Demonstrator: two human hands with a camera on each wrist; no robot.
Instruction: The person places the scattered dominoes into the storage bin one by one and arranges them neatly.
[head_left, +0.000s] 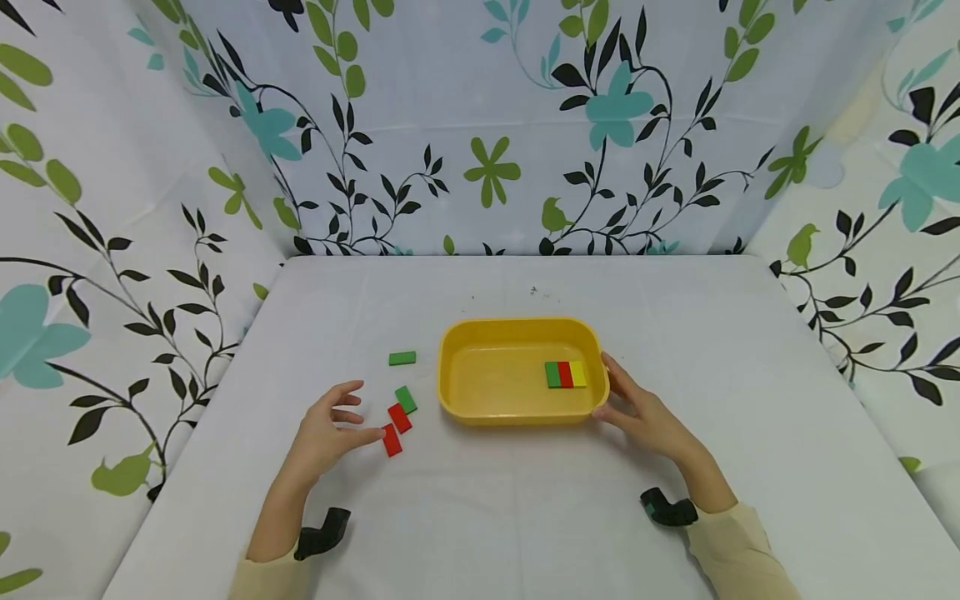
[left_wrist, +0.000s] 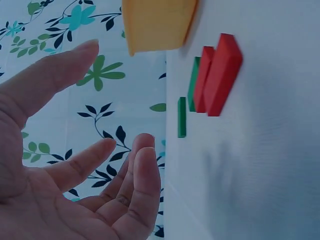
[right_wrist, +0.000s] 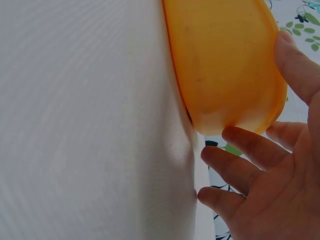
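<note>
My left hand [head_left: 326, 437] hovers over the table left of several small flat blocks, its fingers spread and its thumb reaching toward the nearer red block [head_left: 392, 441]. The left wrist view shows nothing between those fingers. Close by lie another red block [head_left: 400, 418] and a green block [head_left: 406, 400]; a second green block [head_left: 402, 358] lies farther back. My right hand [head_left: 645, 417] touches the right end of a yellow tray [head_left: 480, 421], thumb at its near corner. In the right wrist view its loosely spread fingers [right_wrist: 232, 167] lie beside the tray wall.
Inside the tray, toward its right end, a green block [head_left: 552, 375], a red block [head_left: 566, 375] and a yellow block [head_left: 577, 374] sit side by side. A white cloth covers the table [head_left: 510, 508]. Patterned curtains [head_left: 420, 125] stand behind and along both sides.
</note>
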